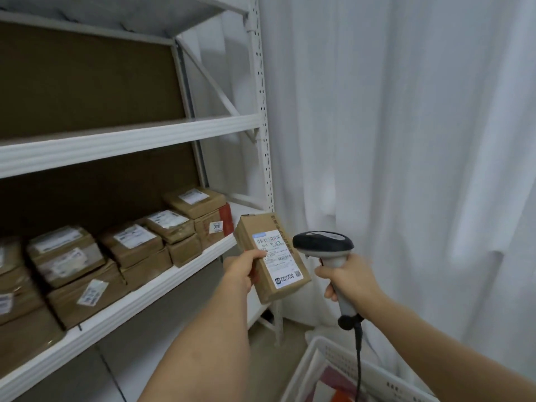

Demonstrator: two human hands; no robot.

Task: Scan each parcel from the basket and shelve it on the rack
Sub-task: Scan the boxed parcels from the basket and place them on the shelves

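Note:
My left hand [243,269] grips a brown cardboard parcel [262,227] by its left edge, thumb on the white shipping label [278,256], which faces up. My right hand [349,278] holds the grey handle of a barcode scanner [323,242]; its black head sits just right of the parcel, level with the label. The scanner's black cable hangs down toward the white basket [342,361] at the lower right. The parcel hovers in front of the right end of the white rack's [130,137] lower shelf.
Several labelled brown parcels [127,245] are stacked along the lower shelf, up to near its right end. The shelf above holds nothing in view. A white curtain [420,140] hangs at the right. Red and orange items lie inside the basket.

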